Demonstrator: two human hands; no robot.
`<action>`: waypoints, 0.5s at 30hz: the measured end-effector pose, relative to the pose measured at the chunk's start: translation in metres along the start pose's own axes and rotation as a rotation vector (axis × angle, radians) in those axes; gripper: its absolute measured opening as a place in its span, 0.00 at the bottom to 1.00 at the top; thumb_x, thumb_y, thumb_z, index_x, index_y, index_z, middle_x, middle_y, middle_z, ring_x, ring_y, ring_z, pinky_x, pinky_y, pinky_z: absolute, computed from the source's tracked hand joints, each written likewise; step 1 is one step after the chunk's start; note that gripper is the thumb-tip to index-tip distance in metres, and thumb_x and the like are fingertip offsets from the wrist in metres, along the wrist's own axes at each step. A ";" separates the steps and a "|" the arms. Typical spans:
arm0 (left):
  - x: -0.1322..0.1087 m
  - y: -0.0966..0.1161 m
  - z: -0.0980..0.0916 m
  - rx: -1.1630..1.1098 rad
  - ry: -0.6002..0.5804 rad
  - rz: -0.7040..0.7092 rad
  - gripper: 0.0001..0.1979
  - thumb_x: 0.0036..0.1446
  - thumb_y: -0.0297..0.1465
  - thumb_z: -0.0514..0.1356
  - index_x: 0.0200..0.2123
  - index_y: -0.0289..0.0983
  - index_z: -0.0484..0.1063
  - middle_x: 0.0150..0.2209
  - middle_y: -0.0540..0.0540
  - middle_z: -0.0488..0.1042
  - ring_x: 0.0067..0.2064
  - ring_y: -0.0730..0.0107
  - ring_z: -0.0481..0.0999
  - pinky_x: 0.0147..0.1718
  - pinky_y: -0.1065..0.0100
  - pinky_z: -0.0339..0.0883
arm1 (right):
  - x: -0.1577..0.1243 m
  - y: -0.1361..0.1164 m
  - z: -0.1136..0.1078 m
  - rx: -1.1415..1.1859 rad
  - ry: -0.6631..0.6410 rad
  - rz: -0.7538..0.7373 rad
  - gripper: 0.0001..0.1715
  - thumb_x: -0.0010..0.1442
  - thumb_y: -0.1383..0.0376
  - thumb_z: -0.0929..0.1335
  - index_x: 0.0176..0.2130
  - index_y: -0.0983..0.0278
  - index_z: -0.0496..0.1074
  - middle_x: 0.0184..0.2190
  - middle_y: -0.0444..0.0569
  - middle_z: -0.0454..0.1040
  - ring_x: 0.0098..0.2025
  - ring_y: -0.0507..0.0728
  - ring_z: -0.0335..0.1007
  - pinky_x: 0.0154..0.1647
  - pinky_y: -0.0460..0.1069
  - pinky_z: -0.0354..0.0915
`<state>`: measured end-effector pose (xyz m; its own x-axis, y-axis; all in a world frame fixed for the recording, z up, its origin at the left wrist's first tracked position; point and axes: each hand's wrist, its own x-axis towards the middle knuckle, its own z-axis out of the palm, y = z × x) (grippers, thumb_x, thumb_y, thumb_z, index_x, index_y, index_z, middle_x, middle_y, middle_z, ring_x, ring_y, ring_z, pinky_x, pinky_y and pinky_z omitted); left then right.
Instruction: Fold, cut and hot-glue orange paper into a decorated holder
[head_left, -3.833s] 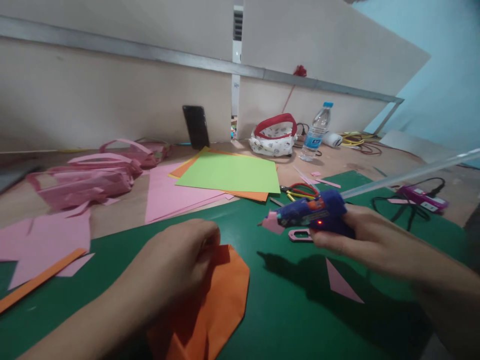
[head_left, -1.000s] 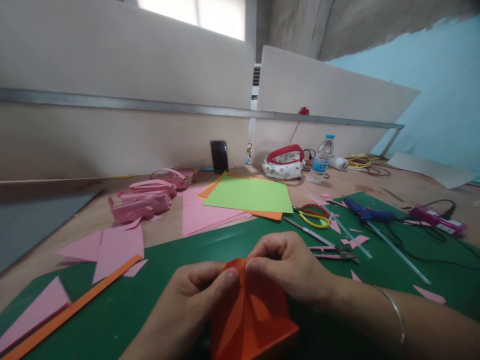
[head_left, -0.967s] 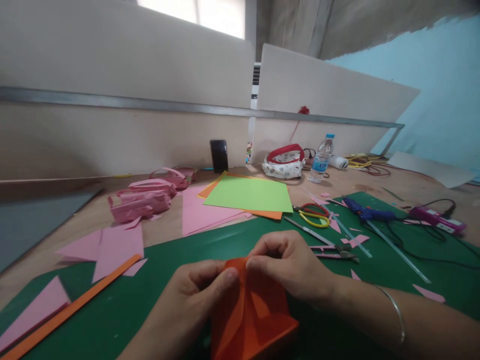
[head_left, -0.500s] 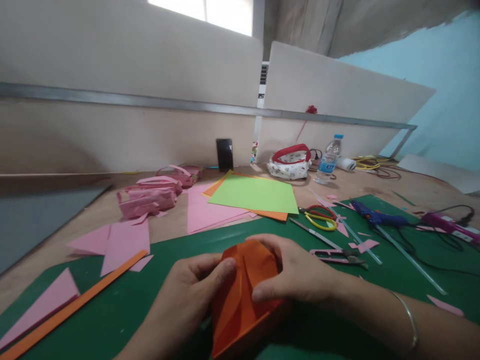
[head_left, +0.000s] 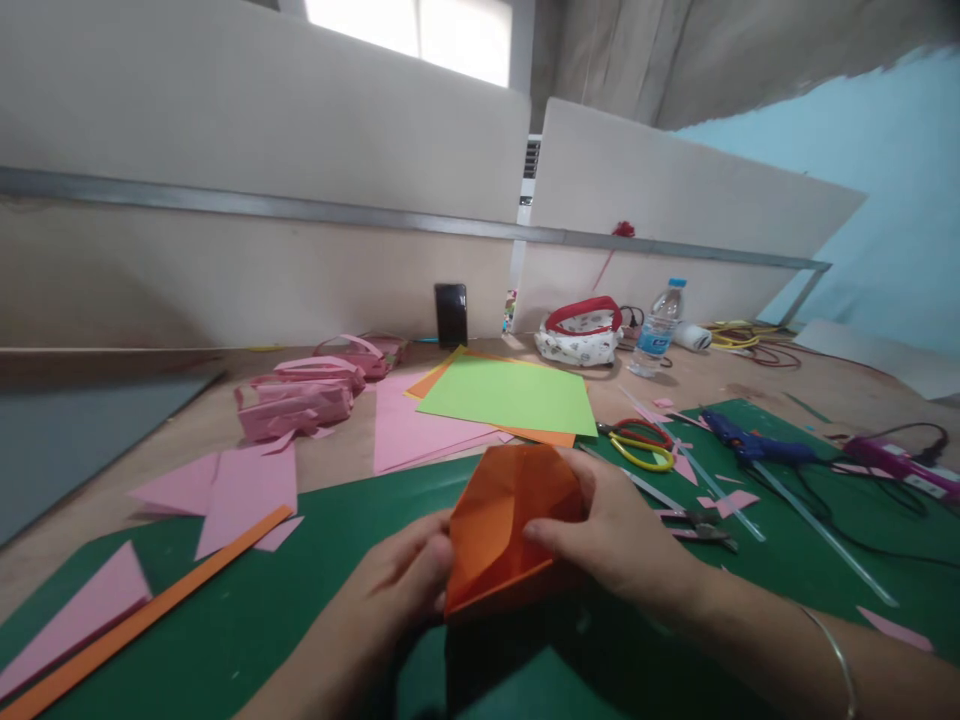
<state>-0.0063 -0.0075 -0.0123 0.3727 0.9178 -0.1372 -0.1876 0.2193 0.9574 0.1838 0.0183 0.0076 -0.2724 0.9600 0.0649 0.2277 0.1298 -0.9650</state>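
Note:
A folded orange paper shape (head_left: 510, 520) is lifted a little above the green cutting mat (head_left: 247, 620). My left hand (head_left: 401, 585) pinches its lower left edge with thumb and fingers. My right hand (head_left: 615, 535) wraps its right side, thumb on the front face. Both hands are closed on the paper. A blue glue gun (head_left: 750, 445) lies on the mat to the right, apart from my hands, with a clear glue stick (head_left: 817, 530) beside it.
Scissors (head_left: 637, 445) and small snips (head_left: 697, 520) lie right of the hands. Green and orange sheets (head_left: 517, 395), pink sheets (head_left: 247, 480), an orange strip (head_left: 150, 610) and pink paper bags (head_left: 300, 395) sit left and behind. A pouch (head_left: 581, 335), bottle (head_left: 656, 325) and phone (head_left: 451, 313) stand by the partition.
The glue gun left my right hand and now lies on the mat. Both hands took up the orange paper shape, turned it and raised it, its open side now facing me.

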 end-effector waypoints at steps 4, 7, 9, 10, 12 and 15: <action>0.004 -0.003 -0.001 0.022 -0.113 0.004 0.36 0.33 0.36 0.72 0.50 0.44 0.68 0.37 0.50 0.73 0.31 0.71 0.69 0.33 0.68 0.65 | 0.001 0.000 -0.004 0.025 0.061 -0.080 0.26 0.47 0.75 0.69 0.47 0.62 0.67 0.44 0.47 0.74 0.43 0.57 0.72 0.43 0.50 0.69; 0.002 -0.004 0.001 0.144 -0.052 -0.004 0.26 0.41 0.25 0.66 0.47 0.41 0.70 0.27 0.54 0.71 0.26 0.76 0.66 0.26 0.74 0.61 | 0.001 0.001 -0.004 0.015 0.027 -0.111 0.27 0.46 0.76 0.68 0.46 0.61 0.68 0.42 0.46 0.75 0.42 0.56 0.72 0.42 0.50 0.69; 0.000 -0.004 0.002 0.200 -0.007 0.024 0.19 0.43 0.25 0.64 0.42 0.39 0.72 0.29 0.52 0.72 0.29 0.74 0.69 0.26 0.75 0.62 | 0.001 0.002 -0.004 -0.016 0.000 -0.148 0.28 0.45 0.78 0.67 0.46 0.60 0.68 0.41 0.45 0.75 0.41 0.56 0.72 0.42 0.50 0.69; -0.001 -0.004 0.003 0.209 0.011 0.033 0.17 0.43 0.25 0.64 0.40 0.38 0.73 0.31 0.51 0.74 0.31 0.71 0.70 0.27 0.75 0.64 | 0.001 0.002 -0.003 -0.035 -0.013 -0.170 0.29 0.45 0.79 0.67 0.47 0.60 0.68 0.42 0.45 0.74 0.42 0.55 0.72 0.43 0.50 0.69; -0.001 -0.003 0.004 0.194 0.023 0.028 0.16 0.42 0.27 0.66 0.38 0.38 0.74 0.36 0.48 0.75 0.36 0.67 0.73 0.30 0.73 0.66 | -0.001 0.003 -0.004 -0.084 -0.026 -0.213 0.33 0.46 0.79 0.67 0.50 0.59 0.66 0.45 0.45 0.73 0.45 0.55 0.71 0.47 0.51 0.68; 0.001 -0.003 0.003 0.164 0.011 0.033 0.22 0.42 0.26 0.66 0.45 0.40 0.73 0.38 0.47 0.77 0.39 0.61 0.75 0.35 0.68 0.70 | -0.003 0.006 -0.006 -0.236 0.050 -0.280 0.39 0.46 0.75 0.70 0.56 0.58 0.59 0.52 0.49 0.68 0.52 0.58 0.66 0.53 0.53 0.64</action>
<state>-0.0025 -0.0084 -0.0146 0.3587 0.9274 -0.1065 -0.0486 0.1324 0.9900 0.1915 0.0176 0.0032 -0.3099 0.8893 0.3363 0.3616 0.4374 -0.8233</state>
